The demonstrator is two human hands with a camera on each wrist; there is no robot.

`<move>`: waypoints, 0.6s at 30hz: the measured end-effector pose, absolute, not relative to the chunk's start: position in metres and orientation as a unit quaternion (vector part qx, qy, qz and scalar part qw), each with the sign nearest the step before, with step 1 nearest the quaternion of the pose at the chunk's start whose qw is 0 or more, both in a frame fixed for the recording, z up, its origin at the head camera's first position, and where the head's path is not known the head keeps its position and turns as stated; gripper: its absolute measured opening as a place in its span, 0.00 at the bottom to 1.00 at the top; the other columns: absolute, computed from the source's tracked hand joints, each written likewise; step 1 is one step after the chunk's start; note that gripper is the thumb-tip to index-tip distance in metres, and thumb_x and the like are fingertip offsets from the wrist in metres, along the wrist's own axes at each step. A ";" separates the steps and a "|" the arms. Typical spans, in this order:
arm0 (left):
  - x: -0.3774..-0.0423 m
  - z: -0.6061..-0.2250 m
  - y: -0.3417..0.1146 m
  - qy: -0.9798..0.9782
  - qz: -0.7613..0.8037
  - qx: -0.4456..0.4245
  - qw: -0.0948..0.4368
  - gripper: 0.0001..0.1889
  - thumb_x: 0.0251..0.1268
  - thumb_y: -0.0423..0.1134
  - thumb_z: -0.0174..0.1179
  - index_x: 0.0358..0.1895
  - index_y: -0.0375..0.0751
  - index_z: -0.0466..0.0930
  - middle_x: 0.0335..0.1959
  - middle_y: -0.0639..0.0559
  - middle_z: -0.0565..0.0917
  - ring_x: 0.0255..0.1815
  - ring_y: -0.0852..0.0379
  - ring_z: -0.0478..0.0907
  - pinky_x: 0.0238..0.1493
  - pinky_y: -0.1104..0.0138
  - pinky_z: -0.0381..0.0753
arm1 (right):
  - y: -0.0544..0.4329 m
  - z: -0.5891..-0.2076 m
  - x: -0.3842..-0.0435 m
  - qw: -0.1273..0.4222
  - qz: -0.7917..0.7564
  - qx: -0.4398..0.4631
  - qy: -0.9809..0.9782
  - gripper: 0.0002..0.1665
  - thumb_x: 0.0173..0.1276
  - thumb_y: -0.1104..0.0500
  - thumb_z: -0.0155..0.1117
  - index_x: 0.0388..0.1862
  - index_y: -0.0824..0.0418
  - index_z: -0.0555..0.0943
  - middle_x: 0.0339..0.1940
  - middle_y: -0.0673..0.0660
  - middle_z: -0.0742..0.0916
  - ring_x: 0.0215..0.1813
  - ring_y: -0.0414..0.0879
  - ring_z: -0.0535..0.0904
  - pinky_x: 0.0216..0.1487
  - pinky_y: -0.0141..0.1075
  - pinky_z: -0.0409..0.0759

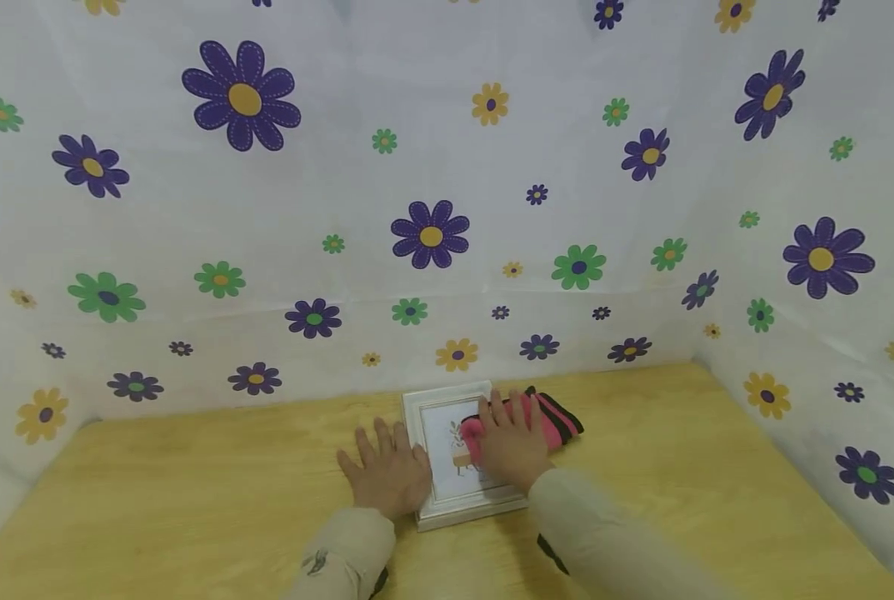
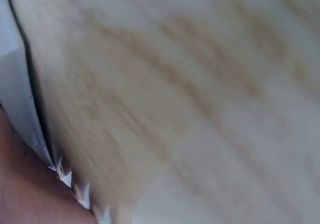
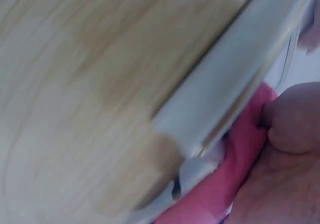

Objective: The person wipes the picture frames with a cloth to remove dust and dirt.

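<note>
A white picture frame [image 1: 422,425] lies face up on the wooden table, with a small plant picture inside it. My left hand [image 1: 391,473] rests at its left side, fingers straight and spread. Over the frame's right part, my right hand [image 1: 516,450] lies with straight fingers on a pink and black striped cloth [image 1: 561,419]. Part of the cloth is hidden under that palm. Its pink fabric [image 3: 245,144] shows under the hand in the right wrist view, beside the frame's side edge [image 3: 215,84]. The left wrist view has the frame's edge [image 2: 20,89] at left.
The light wooden table [image 1: 192,492] stretches to both sides of the frame. A white curtain [image 1: 327,183] with purple, green and yellow flowers hangs behind the table and along its sides.
</note>
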State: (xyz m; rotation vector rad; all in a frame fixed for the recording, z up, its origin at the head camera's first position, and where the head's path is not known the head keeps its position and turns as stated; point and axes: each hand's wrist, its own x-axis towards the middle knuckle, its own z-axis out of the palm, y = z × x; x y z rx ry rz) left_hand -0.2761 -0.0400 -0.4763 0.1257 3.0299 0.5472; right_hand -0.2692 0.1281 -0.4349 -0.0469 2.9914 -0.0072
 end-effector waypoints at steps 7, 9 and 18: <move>-0.280 -0.482 -0.052 0.968 0.244 -0.004 0.052 0.32 0.72 0.54 0.36 0.72 0.38 0.57 0.72 0.33 0.55 0.73 0.31 0.41 0.62 0.31 0.30 | 0.114 -0.458 -0.262 0.075 -0.011 -0.029 0.997 0.33 0.77 0.48 0.42 0.77 0.56 0.55 0.77 0.55 0.56 0.77 0.57 0.40 0.71 0.57 0.32; -0.286 -0.481 -0.057 0.972 0.231 -0.012 0.043 0.33 0.72 0.55 0.35 0.73 0.38 0.55 0.72 0.32 0.55 0.73 0.32 0.42 0.63 0.33 0.31 | 0.108 -0.458 -0.259 0.075 -0.013 -0.034 0.997 0.33 0.77 0.48 0.43 0.77 0.56 0.55 0.77 0.55 0.57 0.77 0.57 0.41 0.71 0.57 0.33; -0.298 -0.485 -0.070 0.975 0.209 -0.001 0.069 0.33 0.74 0.51 0.31 0.73 0.31 0.52 0.74 0.28 0.44 0.74 0.33 0.35 0.62 0.33 0.26 | 0.097 -0.451 -0.252 0.053 0.000 -0.048 0.997 0.32 0.77 0.48 0.43 0.76 0.58 0.57 0.77 0.56 0.58 0.76 0.57 0.43 0.72 0.56 0.36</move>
